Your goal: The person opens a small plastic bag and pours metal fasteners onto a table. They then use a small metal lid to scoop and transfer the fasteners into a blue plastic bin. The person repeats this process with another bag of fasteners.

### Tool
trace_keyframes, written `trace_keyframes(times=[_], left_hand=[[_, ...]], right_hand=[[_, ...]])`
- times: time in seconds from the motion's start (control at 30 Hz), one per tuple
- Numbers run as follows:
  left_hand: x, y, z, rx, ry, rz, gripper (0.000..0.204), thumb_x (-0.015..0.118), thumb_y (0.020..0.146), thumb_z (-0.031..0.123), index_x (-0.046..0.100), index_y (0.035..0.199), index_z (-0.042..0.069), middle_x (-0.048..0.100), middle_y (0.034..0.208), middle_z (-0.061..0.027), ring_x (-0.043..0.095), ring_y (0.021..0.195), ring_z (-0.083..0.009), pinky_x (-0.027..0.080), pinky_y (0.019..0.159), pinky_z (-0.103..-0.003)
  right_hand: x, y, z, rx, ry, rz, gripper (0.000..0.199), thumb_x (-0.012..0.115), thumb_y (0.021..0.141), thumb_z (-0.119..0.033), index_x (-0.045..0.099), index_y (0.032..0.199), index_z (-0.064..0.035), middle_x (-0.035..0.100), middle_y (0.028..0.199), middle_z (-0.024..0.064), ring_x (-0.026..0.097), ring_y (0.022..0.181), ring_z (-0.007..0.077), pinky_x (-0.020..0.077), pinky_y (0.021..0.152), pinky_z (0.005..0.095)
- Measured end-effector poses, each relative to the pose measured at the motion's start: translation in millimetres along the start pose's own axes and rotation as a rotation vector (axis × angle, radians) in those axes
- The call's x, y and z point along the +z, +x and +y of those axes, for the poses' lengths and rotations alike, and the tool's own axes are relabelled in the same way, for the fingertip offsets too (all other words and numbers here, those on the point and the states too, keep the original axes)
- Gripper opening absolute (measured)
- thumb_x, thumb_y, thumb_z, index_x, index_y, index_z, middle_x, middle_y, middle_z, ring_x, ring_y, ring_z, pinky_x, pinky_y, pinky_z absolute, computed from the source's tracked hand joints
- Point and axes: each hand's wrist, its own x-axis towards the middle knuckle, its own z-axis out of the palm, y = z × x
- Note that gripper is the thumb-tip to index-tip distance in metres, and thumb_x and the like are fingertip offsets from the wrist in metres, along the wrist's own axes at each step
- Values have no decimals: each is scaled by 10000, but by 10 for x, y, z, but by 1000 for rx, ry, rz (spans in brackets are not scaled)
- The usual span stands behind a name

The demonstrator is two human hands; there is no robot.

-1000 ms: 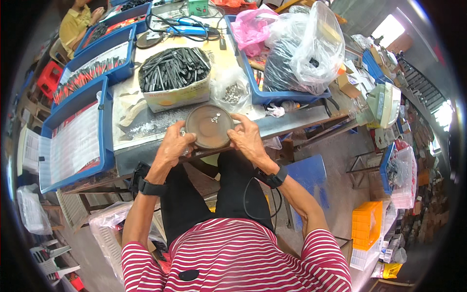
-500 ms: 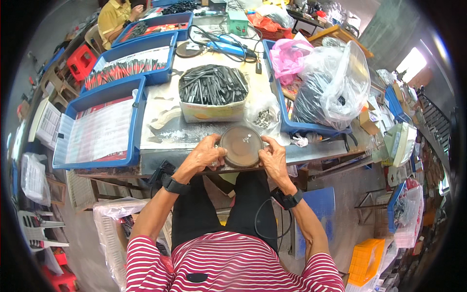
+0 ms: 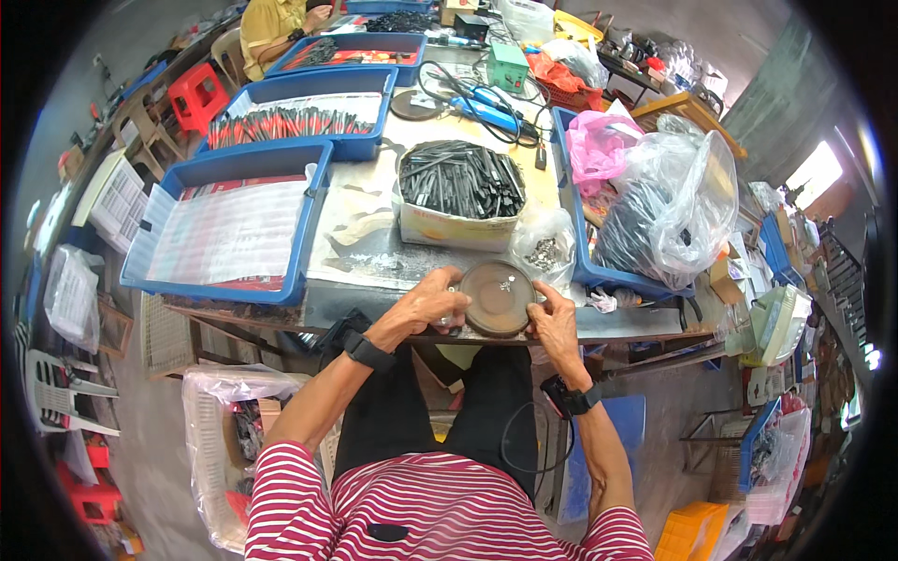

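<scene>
A round, brown, shallow dish (image 3: 499, 304) lies at the table's front edge, with a few small pale bits near its far middle. My left hand (image 3: 432, 301) is closed at its left rim, the thumb against the edge and the fingers curled partly out of sight. On the opposite side my right hand (image 3: 556, 323) pinches the right rim. Just beyond the dish stands an open carton (image 3: 454, 229) packed with short black strips. A clear plastic bag (image 3: 545, 245) with small metal parts sits between the carton and the blue tray on the right.
Blue trays (image 3: 299, 271) line the left side, one with plastic-wrapped sheets, another with red-and-black sticks (image 3: 290, 128). The right tray (image 3: 585, 266) carries a bulging clear bag (image 3: 669, 220) and a pink bag (image 3: 599, 150). A co-worker in yellow (image 3: 271, 33) sits far left.
The whole view has swung, so the table and trays appear further right. Both hands stay at the dish's rim, and the dish keeps nearly the same place by the carton.
</scene>
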Motion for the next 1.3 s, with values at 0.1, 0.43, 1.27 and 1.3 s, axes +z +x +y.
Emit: trace_keyframes(times=[0.1,0.43,1.27,1.3], left_hand=[[-4,9,-15,9,43,-11,578,586,815,91,321,1279,-129,608,673,-145,552,520,-171,438,424,-274],[-41,47,-78,-12,-185,-32,583,583,802,67,295,1261,-147,593,693,-157,546,524,-164,436,424,-277],[-20,-223,-209,193,-502,-24,235,648,818,153,475,897,15,587,652,-144,538,484,-145,446,407,-263],[-21,-246,-204,200,-510,-19,236,647,817,152,474,901,15,587,653,-144,535,481,-144,447,408,-263]], right_hand=[[1,7,-6,19,-4,5,422,519,795,-53,524,1200,64,551,595,41,515,485,90,441,470,243],[15,80,101,-72,-13,28,475,564,736,-75,537,1184,82,520,618,6,422,523,59,370,474,225],[-48,-26,-302,-82,116,-20,408,531,760,-34,591,1161,15,504,733,-42,378,563,26,291,496,178],[-36,-25,-312,-83,120,-25,407,531,759,-33,591,1159,15,505,735,-42,379,562,26,292,495,178]])
